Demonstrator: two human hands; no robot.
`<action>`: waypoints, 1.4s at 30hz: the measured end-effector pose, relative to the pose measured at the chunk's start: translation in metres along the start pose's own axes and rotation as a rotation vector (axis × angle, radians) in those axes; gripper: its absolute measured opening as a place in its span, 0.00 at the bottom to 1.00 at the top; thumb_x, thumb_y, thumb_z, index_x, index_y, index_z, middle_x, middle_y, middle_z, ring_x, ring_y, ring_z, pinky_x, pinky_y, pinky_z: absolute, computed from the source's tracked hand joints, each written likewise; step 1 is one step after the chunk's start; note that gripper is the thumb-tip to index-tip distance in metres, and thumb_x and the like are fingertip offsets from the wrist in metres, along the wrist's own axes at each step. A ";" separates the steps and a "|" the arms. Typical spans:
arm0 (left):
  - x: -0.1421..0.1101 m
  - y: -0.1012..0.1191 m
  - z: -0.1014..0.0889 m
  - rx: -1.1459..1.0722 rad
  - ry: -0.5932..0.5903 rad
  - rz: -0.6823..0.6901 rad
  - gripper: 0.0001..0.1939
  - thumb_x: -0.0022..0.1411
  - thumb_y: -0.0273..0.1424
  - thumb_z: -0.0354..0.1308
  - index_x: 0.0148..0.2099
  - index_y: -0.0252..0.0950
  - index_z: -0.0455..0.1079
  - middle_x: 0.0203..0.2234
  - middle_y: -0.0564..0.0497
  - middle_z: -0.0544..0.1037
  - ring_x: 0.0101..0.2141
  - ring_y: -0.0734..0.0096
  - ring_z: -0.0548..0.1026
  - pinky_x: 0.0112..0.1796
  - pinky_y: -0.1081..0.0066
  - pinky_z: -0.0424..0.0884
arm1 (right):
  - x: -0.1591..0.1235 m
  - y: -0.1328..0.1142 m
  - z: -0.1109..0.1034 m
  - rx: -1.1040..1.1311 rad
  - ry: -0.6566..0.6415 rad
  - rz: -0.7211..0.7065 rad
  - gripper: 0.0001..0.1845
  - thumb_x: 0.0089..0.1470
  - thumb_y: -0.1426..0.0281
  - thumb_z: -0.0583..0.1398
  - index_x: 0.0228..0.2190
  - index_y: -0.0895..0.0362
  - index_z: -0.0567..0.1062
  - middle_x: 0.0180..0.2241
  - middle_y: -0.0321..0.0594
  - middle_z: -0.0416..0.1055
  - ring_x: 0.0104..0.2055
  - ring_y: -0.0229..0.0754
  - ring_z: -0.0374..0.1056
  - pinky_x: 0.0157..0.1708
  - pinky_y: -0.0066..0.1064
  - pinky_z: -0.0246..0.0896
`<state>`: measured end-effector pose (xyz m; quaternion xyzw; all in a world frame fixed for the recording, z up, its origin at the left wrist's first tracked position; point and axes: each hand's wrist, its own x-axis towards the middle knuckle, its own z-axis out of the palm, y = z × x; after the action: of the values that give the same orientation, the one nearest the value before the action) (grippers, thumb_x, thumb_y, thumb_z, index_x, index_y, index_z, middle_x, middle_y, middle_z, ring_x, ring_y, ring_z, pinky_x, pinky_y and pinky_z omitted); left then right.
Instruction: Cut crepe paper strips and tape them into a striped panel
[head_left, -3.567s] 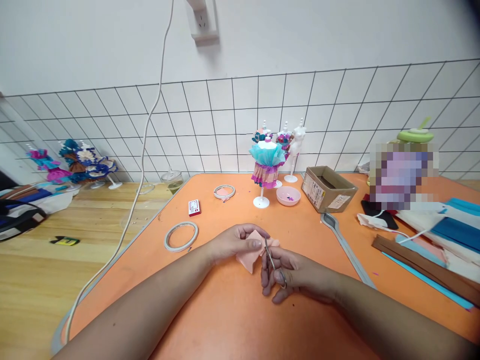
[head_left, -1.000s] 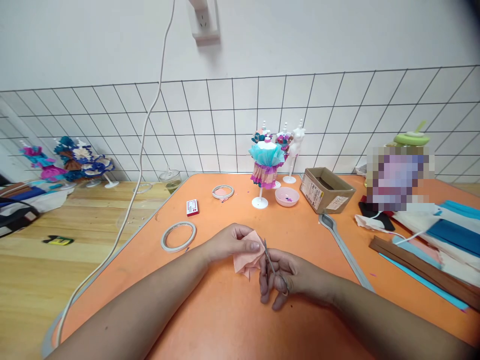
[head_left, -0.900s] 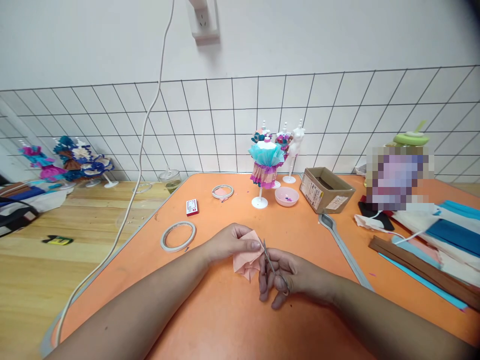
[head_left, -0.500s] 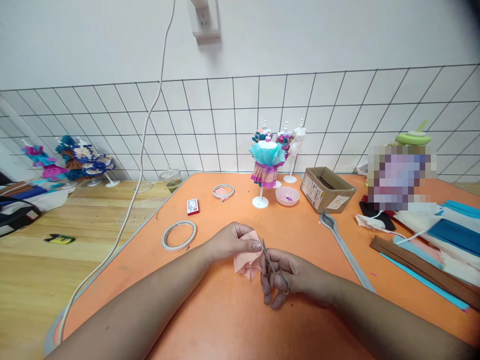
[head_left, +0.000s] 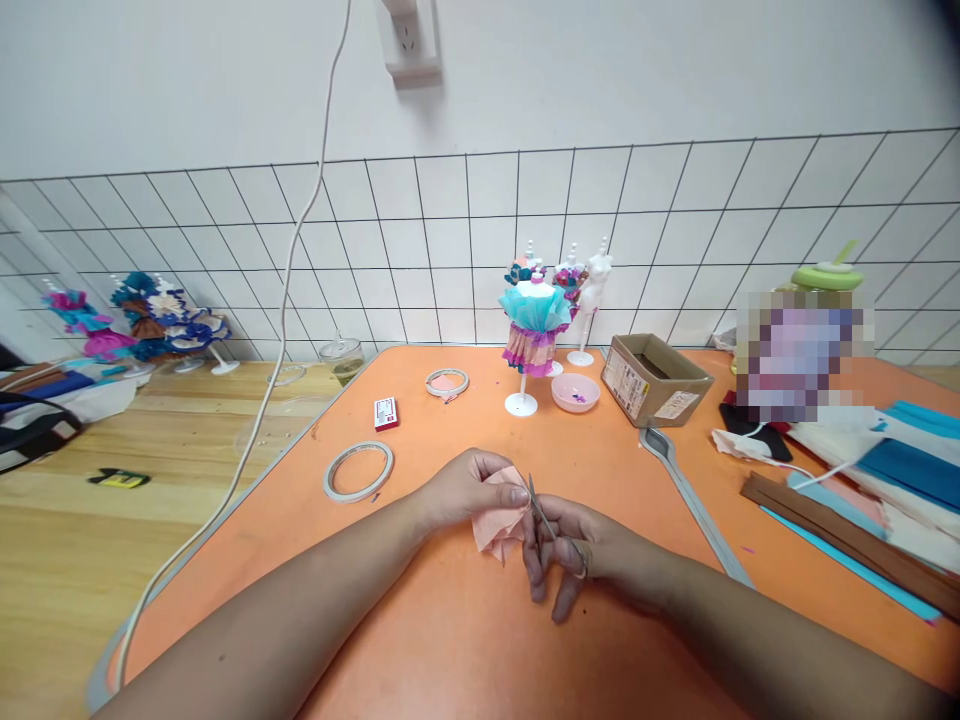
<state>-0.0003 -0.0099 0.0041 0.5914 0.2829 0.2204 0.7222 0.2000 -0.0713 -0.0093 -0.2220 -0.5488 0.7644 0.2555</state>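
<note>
Between thumb and fingers, my left hand (head_left: 474, 488) pinches a piece of peach crepe paper (head_left: 499, 528), which is gathered and hangs down in ruffles. My right hand (head_left: 570, 550) is closed on small metal scissors (head_left: 544, 518), with the thumb at a handle ring. The scissor blades point up and away, right beside the paper's edge at my left thumb. Whether the blades touch the paper, I cannot tell. Both hands are above the orange table mat (head_left: 450, 640).
Farther back stand a mannequin in a turquoise and purple paper dress (head_left: 535, 320), a pink bowl (head_left: 575, 393) and a cardboard box (head_left: 657, 380). Tape rolls (head_left: 358, 472) and a small red-and-white box (head_left: 386, 413) lie to the left. Folded brown paper (head_left: 847, 540) lies at right.
My left hand and the paper have shifted slightly right. The scissors have turned a little in my right hand, and its lower fingers have spread slightly.
</note>
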 end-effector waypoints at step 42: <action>0.003 -0.007 -0.001 0.092 0.051 -0.012 0.20 0.45 0.43 0.68 0.28 0.30 0.68 0.21 0.50 0.75 0.20 0.75 0.72 0.21 0.78 0.65 | 0.004 0.004 -0.002 0.022 0.071 0.032 0.21 0.46 0.57 0.66 0.35 0.58 0.67 0.26 0.33 0.68 0.23 0.32 0.67 0.25 0.28 0.68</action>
<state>0.0011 -0.0090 -0.0028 0.6166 0.3146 0.2177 0.6881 0.1977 -0.0685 -0.0138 -0.2549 -0.5272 0.7660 0.2652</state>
